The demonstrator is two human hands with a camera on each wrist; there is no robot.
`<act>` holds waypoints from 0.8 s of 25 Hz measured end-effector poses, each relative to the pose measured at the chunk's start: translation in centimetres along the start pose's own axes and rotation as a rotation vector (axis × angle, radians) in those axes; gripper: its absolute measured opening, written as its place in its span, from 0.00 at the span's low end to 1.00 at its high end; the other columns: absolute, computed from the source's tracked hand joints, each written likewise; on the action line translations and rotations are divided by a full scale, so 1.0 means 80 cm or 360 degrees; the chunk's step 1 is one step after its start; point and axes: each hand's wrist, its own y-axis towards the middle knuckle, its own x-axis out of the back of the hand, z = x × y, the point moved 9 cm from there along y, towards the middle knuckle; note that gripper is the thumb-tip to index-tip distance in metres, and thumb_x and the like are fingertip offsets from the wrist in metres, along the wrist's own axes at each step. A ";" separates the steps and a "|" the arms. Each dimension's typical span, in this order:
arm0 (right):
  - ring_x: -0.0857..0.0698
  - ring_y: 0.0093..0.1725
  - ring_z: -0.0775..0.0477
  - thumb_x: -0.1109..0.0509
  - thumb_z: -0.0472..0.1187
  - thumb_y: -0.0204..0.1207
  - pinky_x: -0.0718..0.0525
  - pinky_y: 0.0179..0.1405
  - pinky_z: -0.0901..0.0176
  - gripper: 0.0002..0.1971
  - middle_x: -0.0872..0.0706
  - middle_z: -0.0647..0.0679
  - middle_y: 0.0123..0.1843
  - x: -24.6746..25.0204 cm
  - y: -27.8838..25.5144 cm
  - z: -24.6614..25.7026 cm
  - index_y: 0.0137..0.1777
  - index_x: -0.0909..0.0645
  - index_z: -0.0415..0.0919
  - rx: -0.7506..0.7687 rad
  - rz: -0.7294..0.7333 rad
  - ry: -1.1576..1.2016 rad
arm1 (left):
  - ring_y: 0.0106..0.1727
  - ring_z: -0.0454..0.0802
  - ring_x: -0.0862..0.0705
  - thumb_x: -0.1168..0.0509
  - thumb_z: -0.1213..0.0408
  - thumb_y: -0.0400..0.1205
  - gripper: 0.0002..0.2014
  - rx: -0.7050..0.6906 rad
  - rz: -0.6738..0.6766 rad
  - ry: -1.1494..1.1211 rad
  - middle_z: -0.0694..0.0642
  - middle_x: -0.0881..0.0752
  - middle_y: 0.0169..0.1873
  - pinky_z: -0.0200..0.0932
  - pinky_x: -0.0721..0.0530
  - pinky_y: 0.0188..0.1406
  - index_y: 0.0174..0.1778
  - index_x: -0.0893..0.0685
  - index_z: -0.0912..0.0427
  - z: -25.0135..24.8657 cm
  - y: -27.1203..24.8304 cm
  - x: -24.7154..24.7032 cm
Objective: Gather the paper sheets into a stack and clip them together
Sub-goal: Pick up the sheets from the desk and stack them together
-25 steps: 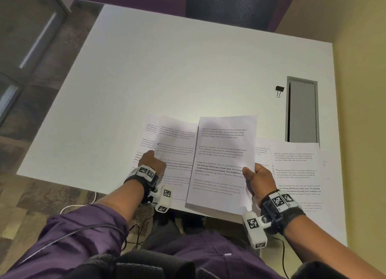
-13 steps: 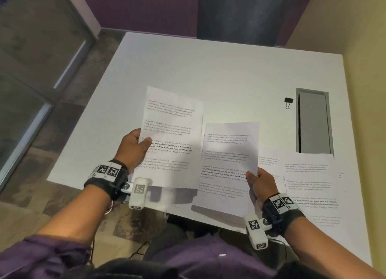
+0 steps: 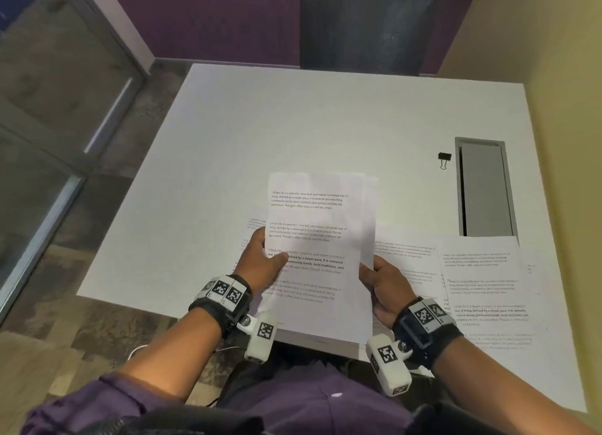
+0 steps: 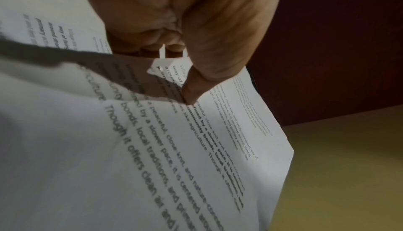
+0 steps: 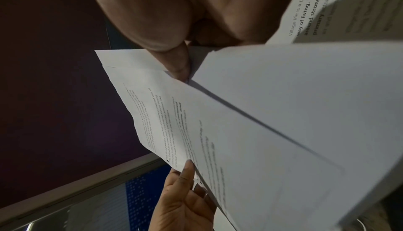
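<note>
Paper in hands: two printed sheets (image 3: pixel 321 255) now lie one over the other, held up above the near edge of the table (image 3: pixel 293 125); half a second ago each hand held its own sheet, side by side and apart
Left hand (image 3: pixel 260 262): thumb on top of the left margin, fingers hidden under the paper, so it pinches the sheets; it has come in from the left with its sheet
Right hand (image 3: pixel 384 288): pinches the right margin low down, thumb on top; it has hardly moved
Alignment: the top edges do not match yet, a strip of the lower sheet shows at the upper right corner
Loose sheets (image 3: pixel 482 281): more pages lie flat on the table to the right, and a part of one shows to the left behind the held pair
Clip (image 3: pixel 444 159): black binder clip, untouched, far right on the table beside the grey slot (image 3: pixel 485 190)
Meaning: the stack is begun with two pages; I think the remaining pages must be added and the edges squared before the clip is taken
</note>
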 end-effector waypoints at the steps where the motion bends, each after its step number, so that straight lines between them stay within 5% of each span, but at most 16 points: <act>1: 0.10 0.58 0.32 0.30 0.32 0.80 0.14 0.60 0.34 0.13 0.08 0.36 0.59 -0.005 -0.002 0.002 0.64 0.15 0.36 -0.0004 0.0044 0.0021 | 0.50 0.36 0.16 0.29 0.72 0.82 0.26 0.0019 0.0051 -0.0052 0.43 0.15 0.55 0.23 0.18 0.35 0.72 0.28 0.48 0.005 0.002 -0.003; 4: 0.12 0.61 0.29 0.32 0.26 0.80 0.12 0.60 0.34 0.15 0.10 0.33 0.61 -0.016 -0.007 0.006 0.65 0.15 0.34 -0.0007 0.0131 0.0036 | 0.61 0.42 0.13 0.26 0.72 0.80 0.34 -0.0006 0.0212 -0.0134 0.48 0.13 0.64 0.40 0.13 0.56 0.79 0.31 0.46 0.005 0.008 -0.012; 7: 0.13 0.62 0.26 0.37 0.18 0.76 0.11 0.58 0.35 0.22 0.12 0.30 0.63 -0.023 -0.004 0.009 0.66 0.16 0.32 -0.0018 0.0212 0.0056 | 0.62 0.47 0.12 0.27 0.75 0.79 0.33 -0.0026 0.0321 -0.0201 0.49 0.11 0.62 0.47 0.10 0.56 0.76 0.29 0.46 0.004 0.018 -0.018; 15: 0.17 0.66 0.20 0.38 0.16 0.73 0.20 0.67 0.24 0.23 0.15 0.26 0.66 -0.040 0.004 0.015 0.64 0.16 0.31 -0.0002 0.0210 0.0082 | 0.60 0.57 0.10 0.38 0.74 0.87 0.18 0.0160 0.0364 -0.0293 0.57 0.10 0.61 0.63 0.12 0.61 0.70 0.23 0.53 0.017 0.047 0.001; 17: 0.16 0.65 0.22 0.36 0.22 0.78 0.19 0.67 0.27 0.18 0.16 0.25 0.67 -0.054 0.005 0.025 0.65 0.16 0.31 0.0026 0.0254 0.0148 | 0.59 0.61 0.09 0.38 0.77 0.86 0.15 0.0240 0.0338 -0.0431 0.62 0.10 0.61 0.65 0.13 0.61 0.67 0.21 0.60 0.018 0.054 0.010; 20: 0.09 0.51 0.35 0.29 0.46 0.80 0.09 0.50 0.42 0.19 0.10 0.33 0.57 -0.072 0.002 0.034 0.64 0.17 0.33 -0.0025 0.0237 0.0529 | 0.59 0.67 0.11 0.38 0.76 0.86 0.12 0.0389 0.0253 -0.0666 0.66 0.11 0.60 0.68 0.14 0.61 0.64 0.18 0.62 0.024 0.069 0.024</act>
